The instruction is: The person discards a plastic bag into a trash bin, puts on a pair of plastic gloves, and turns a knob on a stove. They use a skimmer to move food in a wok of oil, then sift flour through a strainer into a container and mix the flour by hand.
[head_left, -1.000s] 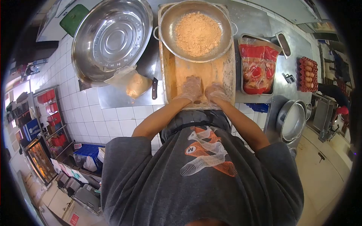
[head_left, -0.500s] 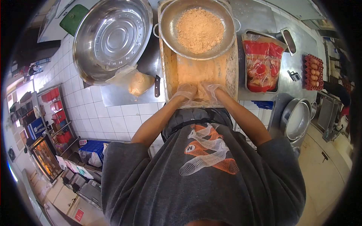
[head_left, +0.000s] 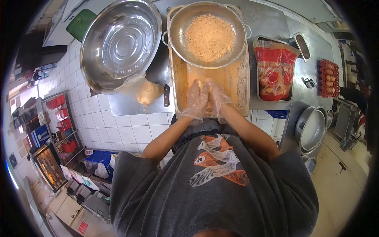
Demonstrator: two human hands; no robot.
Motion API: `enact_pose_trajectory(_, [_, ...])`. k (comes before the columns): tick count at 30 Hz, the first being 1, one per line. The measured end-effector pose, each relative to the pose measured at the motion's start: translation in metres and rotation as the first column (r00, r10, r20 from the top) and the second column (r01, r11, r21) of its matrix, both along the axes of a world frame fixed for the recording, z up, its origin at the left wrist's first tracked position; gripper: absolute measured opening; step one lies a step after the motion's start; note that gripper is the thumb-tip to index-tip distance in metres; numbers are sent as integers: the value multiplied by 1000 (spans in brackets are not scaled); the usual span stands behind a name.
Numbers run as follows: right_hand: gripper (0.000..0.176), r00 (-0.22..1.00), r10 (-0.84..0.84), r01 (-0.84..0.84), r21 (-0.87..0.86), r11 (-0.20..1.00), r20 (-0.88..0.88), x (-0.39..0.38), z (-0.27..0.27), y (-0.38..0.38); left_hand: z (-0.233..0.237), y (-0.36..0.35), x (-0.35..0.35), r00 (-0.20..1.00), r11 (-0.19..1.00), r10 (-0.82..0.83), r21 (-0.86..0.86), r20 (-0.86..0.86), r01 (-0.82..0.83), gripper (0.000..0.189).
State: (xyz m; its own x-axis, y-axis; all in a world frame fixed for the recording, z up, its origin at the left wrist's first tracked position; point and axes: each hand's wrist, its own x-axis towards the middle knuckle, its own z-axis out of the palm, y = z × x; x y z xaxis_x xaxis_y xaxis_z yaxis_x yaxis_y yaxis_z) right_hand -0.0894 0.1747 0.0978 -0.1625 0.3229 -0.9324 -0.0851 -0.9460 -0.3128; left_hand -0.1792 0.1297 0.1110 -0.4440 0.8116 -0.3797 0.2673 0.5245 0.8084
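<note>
- Pressed palm to palm over the near end of the tray (head_left: 173, 85): left hand (head_left: 196, 98) and right hand (head_left: 216, 96), both in thin clear gloves, fingertips toward 12 o'clock
- Grip of each neither clearly clenched nor released; cannot tell of anything caught between the palms
- Held low above the orange coating (head_left: 231, 81) lying in the tray, at 6 o'clock of it, likely to let loose crumbs drop back in and not onto the bench (head_left: 272, 19)
- Propped across the tray's far end at 12 o'clock: round sieve (head_left: 178, 23) heaped with orange crumbs, probably to let fines fall straight into the tray
- At 3 o'clock, within easy reach: clear bag of red pieces (head_left: 275, 71); beyond it, egg carton (head_left: 328, 78)
- At 9 o'clock: knife (head_left: 166, 96), bag of orange powder (head_left: 148, 91), big steel basin (head_left: 120, 43)
</note>
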Motion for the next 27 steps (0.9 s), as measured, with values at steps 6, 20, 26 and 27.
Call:
enact_pose_trajectory(6, [40, 941, -190, 264, 257, 930, -281, -12, 79, 65, 63, 77, -34, 985, 970, -167, 168, -51, 173, 45])
enact_pose_trajectory(20, [75, 483, 353, -873, 409, 265, 801, 45, -75, 18, 8, -30, -43, 900, 875, -190, 348, -392, 337, 16])
enact_pose_trajectory(26, [87, 398, 116, -838, 413, -357, 910, 37, -122, 21, -10, -80, -59, 873, 823, 101, 533, -477, 196, 12])
enact_pose_trajectory(27, [90, 389, 182, -822, 430, -375, 903, 32, -123, 18, -16, -82, -61, 877, 819, 156, 556, -455, 143, 12])
